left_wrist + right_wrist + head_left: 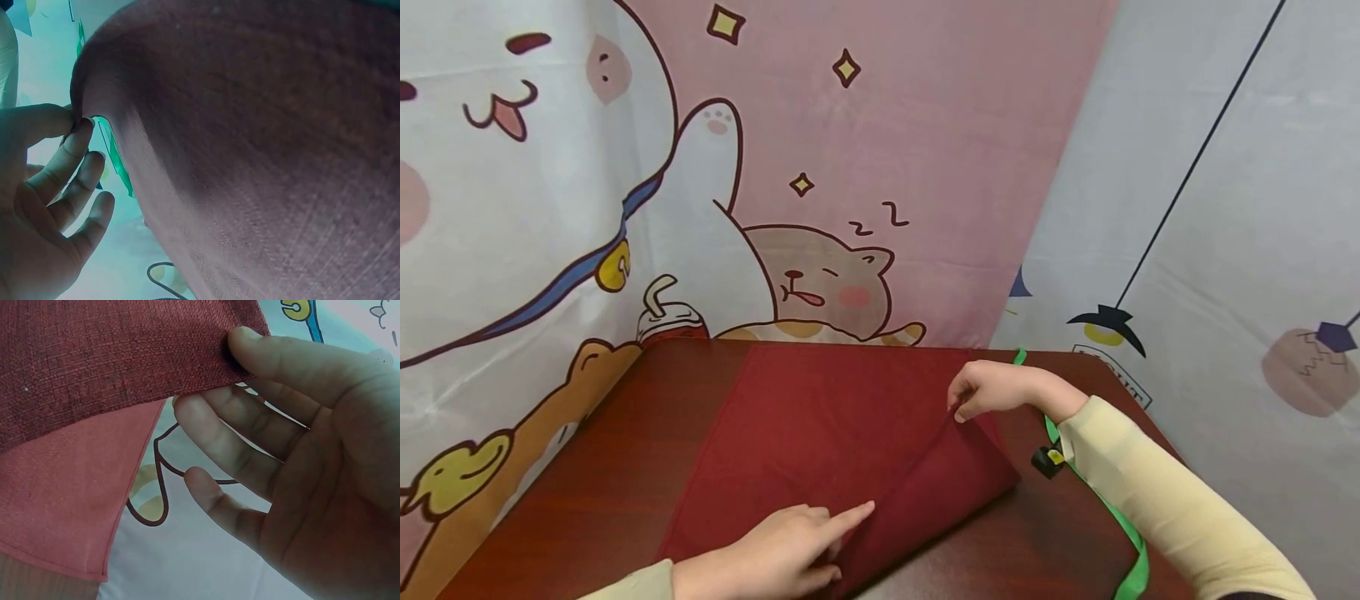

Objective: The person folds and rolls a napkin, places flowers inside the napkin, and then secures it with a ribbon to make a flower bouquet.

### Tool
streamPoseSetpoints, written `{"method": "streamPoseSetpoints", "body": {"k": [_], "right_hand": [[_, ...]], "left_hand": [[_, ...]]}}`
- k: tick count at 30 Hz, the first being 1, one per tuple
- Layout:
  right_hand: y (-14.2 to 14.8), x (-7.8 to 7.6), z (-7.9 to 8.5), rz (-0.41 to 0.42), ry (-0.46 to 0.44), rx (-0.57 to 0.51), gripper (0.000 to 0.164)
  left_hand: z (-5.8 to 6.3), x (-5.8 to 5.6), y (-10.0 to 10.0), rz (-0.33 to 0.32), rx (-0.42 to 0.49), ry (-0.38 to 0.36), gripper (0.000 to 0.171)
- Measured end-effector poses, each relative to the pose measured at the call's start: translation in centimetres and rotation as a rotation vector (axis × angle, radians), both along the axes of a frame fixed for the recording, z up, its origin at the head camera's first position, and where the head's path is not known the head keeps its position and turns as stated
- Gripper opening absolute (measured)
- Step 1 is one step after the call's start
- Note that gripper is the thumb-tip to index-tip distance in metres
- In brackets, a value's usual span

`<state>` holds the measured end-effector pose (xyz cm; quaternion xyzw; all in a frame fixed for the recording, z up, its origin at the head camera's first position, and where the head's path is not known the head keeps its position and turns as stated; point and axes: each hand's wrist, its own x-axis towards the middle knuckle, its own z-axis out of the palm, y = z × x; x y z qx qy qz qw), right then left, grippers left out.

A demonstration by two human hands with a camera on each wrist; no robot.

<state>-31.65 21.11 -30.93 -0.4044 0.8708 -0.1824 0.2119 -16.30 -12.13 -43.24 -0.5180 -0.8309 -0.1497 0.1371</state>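
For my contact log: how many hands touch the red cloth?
2: the right hand pinches the red cloth along a lifted edge; the left hand holds it nearer the head camera.

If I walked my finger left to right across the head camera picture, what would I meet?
Yellow duck drawing, yellow bell drawing, left hand, right hand, black lamp drawing, pinkish bulb drawing.

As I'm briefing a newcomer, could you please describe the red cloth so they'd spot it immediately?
On the brown table, find the left hand and right hand. The red cloth is the sheet both pinch at its edge; unlike the narrow green strap to its right, it is broad and dark red.
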Motion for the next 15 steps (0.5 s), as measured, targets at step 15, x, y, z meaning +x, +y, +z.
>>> {"method": "streamPoseSetpoints", "body": {"k": [15], "right_hand": [[-2.0,-2.0,-0.2,-0.002,0.062,-0.073,0.004]], "left_hand": [[0.3,-0.3,-1.0,0.069,0.043,-0.024,0.084]]}}
